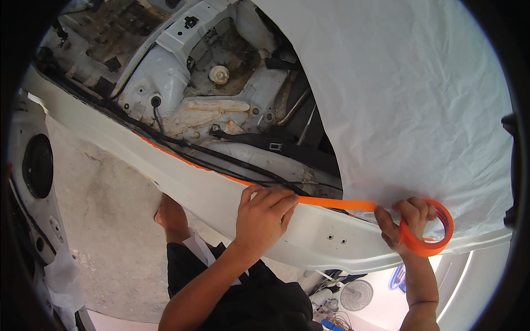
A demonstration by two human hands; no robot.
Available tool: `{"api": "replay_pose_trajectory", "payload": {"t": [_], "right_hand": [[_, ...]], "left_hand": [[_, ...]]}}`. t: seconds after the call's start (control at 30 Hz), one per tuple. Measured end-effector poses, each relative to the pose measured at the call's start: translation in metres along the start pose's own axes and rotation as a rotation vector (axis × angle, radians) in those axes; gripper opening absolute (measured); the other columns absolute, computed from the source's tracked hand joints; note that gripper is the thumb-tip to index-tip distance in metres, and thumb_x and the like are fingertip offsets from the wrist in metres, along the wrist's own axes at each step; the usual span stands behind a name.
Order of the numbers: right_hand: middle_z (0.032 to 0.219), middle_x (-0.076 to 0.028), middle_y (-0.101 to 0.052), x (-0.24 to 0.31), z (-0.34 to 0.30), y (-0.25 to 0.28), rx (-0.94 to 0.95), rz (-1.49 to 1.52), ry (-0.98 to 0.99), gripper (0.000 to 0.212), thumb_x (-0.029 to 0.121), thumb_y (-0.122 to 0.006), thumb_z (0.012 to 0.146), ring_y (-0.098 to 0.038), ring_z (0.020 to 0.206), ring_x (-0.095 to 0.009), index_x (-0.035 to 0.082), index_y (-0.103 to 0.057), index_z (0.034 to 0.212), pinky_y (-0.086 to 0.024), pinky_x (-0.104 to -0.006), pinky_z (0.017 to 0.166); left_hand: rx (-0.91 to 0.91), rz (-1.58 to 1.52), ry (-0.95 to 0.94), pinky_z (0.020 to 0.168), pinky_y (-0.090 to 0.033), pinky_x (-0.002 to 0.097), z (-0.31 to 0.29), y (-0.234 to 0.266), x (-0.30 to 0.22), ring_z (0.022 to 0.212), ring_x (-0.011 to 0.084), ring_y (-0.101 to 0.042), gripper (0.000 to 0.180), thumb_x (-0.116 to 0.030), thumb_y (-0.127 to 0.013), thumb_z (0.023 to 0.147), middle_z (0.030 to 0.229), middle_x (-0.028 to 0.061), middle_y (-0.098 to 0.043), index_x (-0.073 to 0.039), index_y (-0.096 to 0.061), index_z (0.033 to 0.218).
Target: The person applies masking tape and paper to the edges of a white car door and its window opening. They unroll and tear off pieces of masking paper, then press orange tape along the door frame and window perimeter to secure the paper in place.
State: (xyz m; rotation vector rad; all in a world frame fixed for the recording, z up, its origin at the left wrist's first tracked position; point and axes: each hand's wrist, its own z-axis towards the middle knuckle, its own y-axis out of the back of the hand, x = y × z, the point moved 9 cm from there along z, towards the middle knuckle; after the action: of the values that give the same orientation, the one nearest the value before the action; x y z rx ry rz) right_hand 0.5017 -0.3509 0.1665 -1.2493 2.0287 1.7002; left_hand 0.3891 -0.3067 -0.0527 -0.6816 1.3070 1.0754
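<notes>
My left hand point(262, 218) is closed, its curled fingers pressing on an orange tape strip along the inner edge of a white car door sill point(207, 190). From there the orange tape point(334, 203) runs taut to the right, spanning over the edge of the opening. My right hand point(408, 220) grips the roll of orange tape point(446, 237), its fingers hooked through the ring. The roll hangs just over the sill, against the lower edge of a pale covering sheet point(419, 121). Farther left, a thin orange line of tape follows the sill edge beside black wiring point(215, 160).
Inside the car is a stripped metal floor point(165, 74) with a seat-belt buckle point(275, 147). An open door point(38, 165) with a round speaker stands at the left. A fan point(356, 295) and cables lie below, near my legs. Concrete floor point(105, 220) shows between door and sill.
</notes>
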Motion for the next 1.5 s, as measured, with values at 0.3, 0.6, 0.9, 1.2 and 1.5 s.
{"api": "replay_pose_trajectory", "payload": {"t": [0.3, 0.6, 0.9, 1.2, 1.5], "right_hand": [[0.112, 0.005, -0.038, 0.008, 0.021, 0.023, 0.142, -0.089, 0.019, 0.060, 0.004, -0.075, 0.069, -0.045, 0.107, -0.016, 0.044, -0.062, 0.111, -0.033, -0.0435, 0.086], [0.112, 0.006, -0.041, 0.001, 0.038, 0.022, 0.024, -0.086, 0.064, 0.055, 0.005, -0.078, 0.066, -0.045, 0.107, -0.017, 0.044, -0.066, 0.104, -0.031, -0.0438, 0.086], [0.114, 0.007, -0.048, 0.000, 0.016, 0.007, 0.029, 0.003, 0.050, 0.054, 0.013, -0.084, 0.060, -0.048, 0.107, -0.017, 0.041, -0.070, 0.105, -0.030, -0.0435, 0.088], [0.113, 0.000, -0.054, 0.006, 0.009, -0.001, 0.105, 0.124, -0.096, 0.040, 0.009, -0.080, 0.065, -0.053, 0.103, -0.023, 0.023, -0.073, 0.102, -0.031, -0.0452, 0.088], [0.112, -0.004, -0.052, 0.002, 0.006, -0.006, 0.153, 0.133, -0.178, 0.040, 0.010, -0.081, 0.069, -0.052, 0.104, -0.026, 0.023, -0.073, 0.106, -0.033, -0.0468, 0.087]], "left_hand": [[-0.121, 0.006, 0.057, 0.099, -0.042, 0.0371, -0.015, -0.003, 0.001, 0.100, 0.0163, -0.072, 0.017, -0.008, -0.082, 0.082, 0.103, -0.0021, -0.078, -0.013, -0.078, 0.097], [-0.172, -0.003, 0.087, 0.102, -0.042, 0.0382, -0.016, -0.006, -0.002, 0.103, 0.0189, -0.073, 0.016, -0.007, -0.081, 0.082, 0.102, -0.0005, -0.078, -0.012, -0.078, 0.096], [-0.051, 0.021, 0.059, 0.098, -0.041, 0.0372, 0.000, -0.005, -0.003, 0.098, 0.0158, -0.071, 0.009, -0.010, -0.078, 0.085, 0.098, -0.0026, -0.077, -0.012, -0.077, 0.094], [0.551, 0.070, -0.020, 0.097, -0.040, 0.0412, 0.028, -0.036, 0.011, 0.093, 0.0241, -0.068, 0.009, -0.010, -0.067, 0.091, 0.093, 0.0046, -0.075, -0.010, -0.074, 0.097], [0.437, -0.249, -0.076, 0.095, -0.044, 0.0429, 0.043, -0.012, -0.010, 0.104, 0.0260, -0.065, 0.032, -0.016, -0.081, 0.084, 0.111, 0.0043, -0.070, -0.012, -0.071, 0.114]]}}
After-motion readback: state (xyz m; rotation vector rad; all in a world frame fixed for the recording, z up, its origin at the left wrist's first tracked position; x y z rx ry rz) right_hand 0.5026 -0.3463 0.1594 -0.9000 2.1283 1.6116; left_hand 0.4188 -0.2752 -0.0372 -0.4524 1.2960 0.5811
